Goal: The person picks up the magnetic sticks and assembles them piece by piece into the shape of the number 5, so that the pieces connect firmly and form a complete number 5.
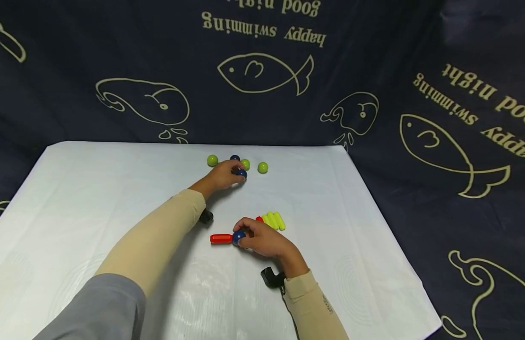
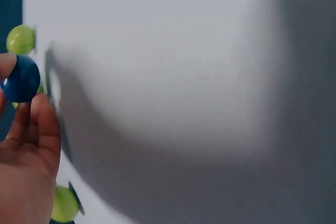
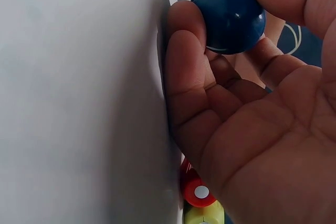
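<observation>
At the far side of the table my left hand (image 1: pixel 223 175) holds a blue ball (image 1: pixel 242 174), pinched between thumb and fingers in the left wrist view. Green balls (image 1: pixel 263 167) and another blue ball (image 1: pixel 235 158) lie just beyond it. Nearer me, my right hand (image 1: pixel 266 240) grips a second dark blue ball (image 3: pixel 228 19) with thumb and fingertips. A red stick (image 1: pixel 221 239) points left from that ball, its end right against it. Behind the right hand lie several yellow-green sticks (image 1: pixel 274 220) and a red stick (image 3: pixel 198 188), partly hidden by the hand.
A white cloth (image 1: pixel 117 189) covers the table. Dark blue fabric (image 1: pixel 271 118) with fish drawings hangs behind it and on the right. Black wrist cameras (image 1: pixel 271 277) stick out under both forearms.
</observation>
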Available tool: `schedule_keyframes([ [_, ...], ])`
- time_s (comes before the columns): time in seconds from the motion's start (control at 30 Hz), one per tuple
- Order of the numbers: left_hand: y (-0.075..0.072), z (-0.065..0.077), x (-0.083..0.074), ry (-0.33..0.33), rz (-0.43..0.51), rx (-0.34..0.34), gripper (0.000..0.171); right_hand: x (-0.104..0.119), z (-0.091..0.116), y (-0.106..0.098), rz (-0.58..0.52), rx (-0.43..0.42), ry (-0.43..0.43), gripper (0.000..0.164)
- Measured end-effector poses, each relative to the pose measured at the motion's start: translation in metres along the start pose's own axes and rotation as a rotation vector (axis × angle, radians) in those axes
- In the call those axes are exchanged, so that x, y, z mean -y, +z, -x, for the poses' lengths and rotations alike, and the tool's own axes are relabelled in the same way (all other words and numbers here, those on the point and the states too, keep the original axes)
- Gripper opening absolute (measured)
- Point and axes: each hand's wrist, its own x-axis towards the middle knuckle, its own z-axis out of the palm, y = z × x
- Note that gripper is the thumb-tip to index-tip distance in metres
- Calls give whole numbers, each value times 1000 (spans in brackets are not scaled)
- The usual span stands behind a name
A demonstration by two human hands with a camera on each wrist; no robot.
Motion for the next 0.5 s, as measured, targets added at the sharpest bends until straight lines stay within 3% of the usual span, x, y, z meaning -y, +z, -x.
schedule_keyframes([
  [0.27, -18, 30, 3, -32, 74, 21, 33, -2, 0, 1, 38, -6, 19, 22],
  [0.5, -30, 72, 4, -13, 155, 5, 38, 0, 0, 1, 46, -7, 11, 22],
])
